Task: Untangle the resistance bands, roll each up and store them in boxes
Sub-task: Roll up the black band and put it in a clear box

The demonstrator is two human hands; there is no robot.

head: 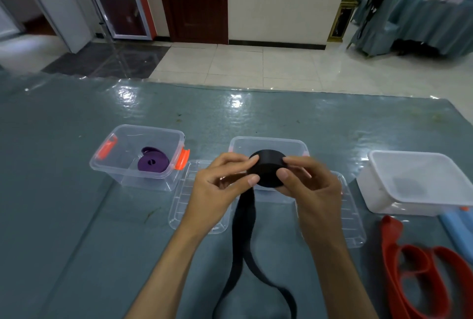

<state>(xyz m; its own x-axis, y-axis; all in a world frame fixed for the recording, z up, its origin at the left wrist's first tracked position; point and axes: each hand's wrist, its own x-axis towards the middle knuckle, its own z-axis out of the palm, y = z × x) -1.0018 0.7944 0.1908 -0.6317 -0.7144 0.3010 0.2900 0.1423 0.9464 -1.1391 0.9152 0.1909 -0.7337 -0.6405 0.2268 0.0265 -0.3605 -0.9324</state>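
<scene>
A black resistance band [267,169] is partly wound into a thick roll held above the table. My left hand [217,185] pinches the roll's left side and my right hand [309,185] pinches its right side. The band's loose tail hangs down between my forearms onto the table. Behind the roll stands an open clear box [268,143]. A second clear box [138,157] at the left holds a rolled purple band [153,163]. A red band [419,267] lies loose at the lower right.
Two clear lids lie flat, one [184,206] under my left hand and one [350,216] under my right. A white box with its lid on [417,183] stands at the right. A blue object [458,226] lies beside the red band. The table has a glossy teal cover [64,216].
</scene>
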